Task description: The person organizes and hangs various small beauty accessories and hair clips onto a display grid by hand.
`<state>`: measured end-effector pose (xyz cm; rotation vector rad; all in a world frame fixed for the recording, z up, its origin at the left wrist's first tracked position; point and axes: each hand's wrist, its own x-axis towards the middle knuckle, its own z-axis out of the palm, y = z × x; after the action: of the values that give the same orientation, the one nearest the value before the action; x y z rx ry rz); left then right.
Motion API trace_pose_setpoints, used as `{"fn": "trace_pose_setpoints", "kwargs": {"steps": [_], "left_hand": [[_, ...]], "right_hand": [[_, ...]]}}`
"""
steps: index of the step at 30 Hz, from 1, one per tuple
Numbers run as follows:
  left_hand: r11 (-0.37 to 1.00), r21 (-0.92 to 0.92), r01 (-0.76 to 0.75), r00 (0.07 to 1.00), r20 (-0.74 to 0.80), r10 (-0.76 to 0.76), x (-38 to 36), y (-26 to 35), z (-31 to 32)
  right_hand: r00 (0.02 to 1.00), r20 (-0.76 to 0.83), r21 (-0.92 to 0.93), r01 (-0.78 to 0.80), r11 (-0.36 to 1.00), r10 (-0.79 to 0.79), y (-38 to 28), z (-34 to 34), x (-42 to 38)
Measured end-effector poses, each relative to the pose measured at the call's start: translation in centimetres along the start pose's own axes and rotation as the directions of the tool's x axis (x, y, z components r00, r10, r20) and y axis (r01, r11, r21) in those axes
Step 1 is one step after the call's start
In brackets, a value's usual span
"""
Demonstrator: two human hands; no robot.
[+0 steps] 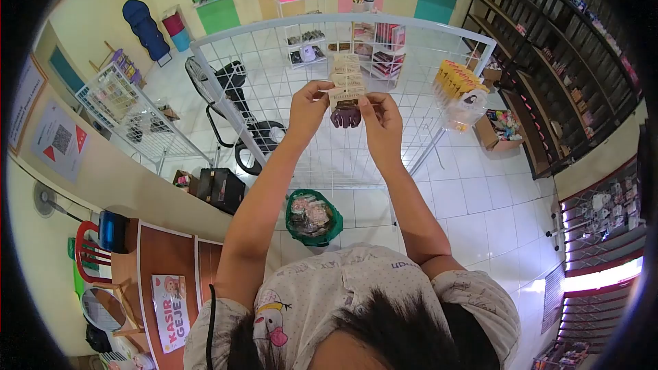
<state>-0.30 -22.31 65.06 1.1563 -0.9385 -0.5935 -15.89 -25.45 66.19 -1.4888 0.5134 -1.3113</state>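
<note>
I see a beige card (347, 81) of hair clips, printed in rows, with a dark purple claw clip (345, 117) hanging at its lower end. My left hand (308, 106) pinches the card's left edge, fingers closed narrowly on it; my right hand (381, 118) pinches the right edge the same way. The card sits between both hands, raised against the white wire grid rack (274, 82) just behind them.

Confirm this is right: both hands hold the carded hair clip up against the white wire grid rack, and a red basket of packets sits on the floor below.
One thing is wrong: the basket is green, not red, as the head view shows. The rest stands.
</note>
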Motion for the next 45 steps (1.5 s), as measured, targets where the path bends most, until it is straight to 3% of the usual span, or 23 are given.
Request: {"fn": "trace_pose_setpoints", "kwargs": {"steps": [2,5,8,10,13,16,22,26,29,31,34,36,39,40,43,45], "left_hand": [[0.996,0.017,-0.082,0.997,-0.009,0.082,0.0,-0.5,-0.3],[0.946,0.247,-0.211,0.972,-0.050,0.230,-0.6,0.6,0.0],[0.918,0.305,-0.253,0.959,-0.049,0.281,-1.0,1.2,0.2],[0.939,0.230,-0.254,0.961,-0.054,0.273,-1.0,0.8,0.4],[0.951,0.184,-0.247,0.964,-0.048,0.260,-1.4,0.7,0.7],[0.969,0.133,-0.209,0.974,-0.061,0.219,-1.5,0.5,0.7],[0.979,0.049,-0.199,0.980,-0.013,0.200,-1.4,0.5,0.6],[0.979,0.013,-0.204,0.977,-0.053,0.204,-1.7,0.6,0.5],[0.989,0.023,-0.147,0.981,-0.125,0.148,-3.7,-0.8,-1.6],[0.997,0.071,0.019,0.990,-0.141,-0.009,-7.1,-3.2,-4.6],[0.971,-0.095,0.221,0.938,-0.253,-0.238,-15.9,-10.4,-9.1],[0.896,-0.187,0.403,0.822,-0.356,-0.444,-23.2,-13.6,-10.4],[0.694,-0.360,0.623,0.543,-0.439,-0.716,-34.1,-17.3,-10.2],[0.642,-0.399,0.654,0.487,-0.427,-0.762,-36.4,-17.7,-9.5],[0.504,-0.490,0.711,0.343,-0.384,-0.857,-41.6,-19.0,-8.6],[0.457,-0.514,0.726,0.310,-0.348,-0.885,-42.9,-20.1,-8.5]], "right_hand": [[1.000,-0.008,0.000,-0.002,1.000,0.002,0.1,-0.2,-0.1],[1.000,-0.016,0.014,-0.009,1.000,0.009,0.5,-0.6,-0.5],[0.999,-0.039,0.021,-0.001,1.000,0.002,1.3,-0.8,-0.8],[0.996,-0.089,-0.004,0.004,1.000,-0.004,1.3,-0.7,-0.6],[0.999,-0.032,0.007,0.032,0.999,-0.032,1.9,-0.8,0.3],[0.999,-0.039,-0.033,-0.028,0.999,0.027,1.8,-0.5,0.6],[0.994,-0.077,-0.118,0.071,0.990,-0.081,2.4,-0.4,1.1],[0.993,-0.111,-0.078,0.020,0.997,-0.028,2.3,-0.7,0.8],[0.986,-0.162,0.002,-0.038,0.999,0.038,4.0,-1.8,-1.0],[0.977,-0.169,0.048,-0.121,0.991,0.128,6.4,-2.7,-3.6],[0.989,0.028,-0.075,-0.144,0.987,0.147,8.6,-2.9,-7.5],[0.961,0.151,-0.190,-0.202,0.961,0.231,10.3,-2.3,-9.6],[0.801,0.325,-0.291,-0.421,0.859,0.503,15.5,-1.9,-13.3],[0.727,0.385,-0.424,-0.408,0.808,0.569,16.2,-1.5,-14.2],[0.371,0.635,-0.677,-0.156,0.719,0.678,23.8,-3.6,-18.8],[0.069,0.647,-0.762,0.094,0.641,0.759,29.3,-5.2,-22.0]]}}
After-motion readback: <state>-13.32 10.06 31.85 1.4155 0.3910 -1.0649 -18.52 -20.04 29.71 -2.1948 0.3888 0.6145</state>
